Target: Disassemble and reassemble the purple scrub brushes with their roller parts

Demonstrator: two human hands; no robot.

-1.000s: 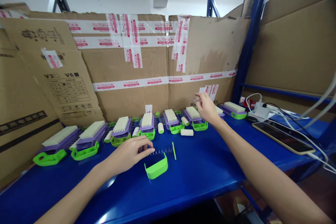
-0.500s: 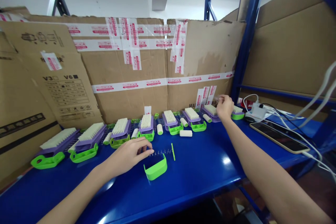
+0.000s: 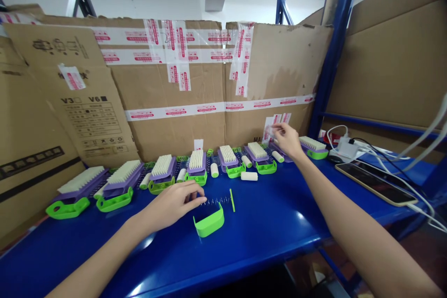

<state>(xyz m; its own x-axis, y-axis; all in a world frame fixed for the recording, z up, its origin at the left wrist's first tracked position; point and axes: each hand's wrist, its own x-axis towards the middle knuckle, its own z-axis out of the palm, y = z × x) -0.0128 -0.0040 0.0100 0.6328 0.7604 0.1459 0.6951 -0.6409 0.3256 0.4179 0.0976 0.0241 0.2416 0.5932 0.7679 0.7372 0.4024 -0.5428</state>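
Observation:
My left hand (image 3: pixel 172 204) rests on the blue table (image 3: pixel 272 228), its fingers pinched on the left end of a thin metal spring (image 3: pixel 215 201). A green curved plastic piece (image 3: pixel 209 225) lies just in front of the spring, and a thin green stick (image 3: pixel 232 199) sits at its right end. My right hand (image 3: pixel 288 140) is stretched to the back of the table. Its fingertips are pinched at one of the red-and-white tape strips (image 3: pixel 275 123) stuck on the cardboard wall. Below it runs a row of purple brushes with white bristles and green handles (image 3: pixel 195 165).
White foam rollers (image 3: pixel 248 176) lie among the brushes. A phone (image 3: pixel 379 182), a white charger (image 3: pixel 345 147) and cables lie at the right. Taped cardboard walls (image 3: pixel 167 88) close the back and left. A blue rack post (image 3: pixel 331 51) stands at right.
My right hand went right to the far brush, then came back left and up to the tape strips on the cardboard. My left hand has stayed on the spring.

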